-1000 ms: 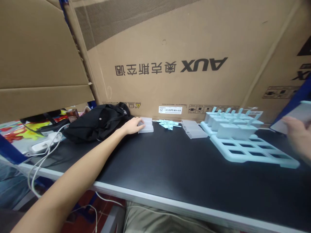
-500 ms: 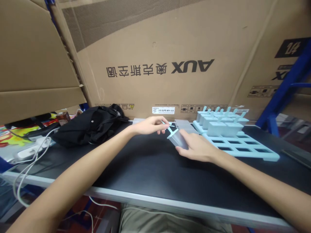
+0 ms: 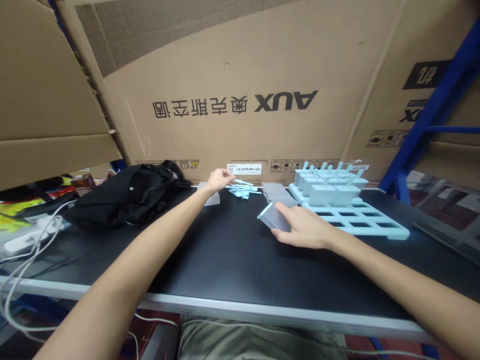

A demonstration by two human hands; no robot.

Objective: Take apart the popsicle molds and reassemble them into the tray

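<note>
My right hand [image 3: 302, 225] grips a translucent popsicle mould [image 3: 276, 220] with a light blue rim, tilted to the left above the black table. No stick shows in this mould. My left hand [image 3: 220, 179] is farther back, its fingertips pinched at the end of a light blue popsicle stick [image 3: 243, 182]. That stick lies over a small pile of similar sticks [image 3: 242, 190]. To the right, a light blue rack [image 3: 382, 230] carries several moulds [image 3: 322, 195] with sticks standing up from them; its front openings hold none.
Clear plastic pieces [image 3: 277, 192] lie behind my right hand, and another [image 3: 212, 200] sits under my left wrist. A black bag [image 3: 131, 197] and a white power strip [image 3: 28, 237] with cables are on the left. A large cardboard box [image 3: 232, 60] stands behind the table.
The stick that stood in the mould's top is out of it. My left hand has moved away to the left and back, to the stick pile. My right hand still grips the mould.
</note>
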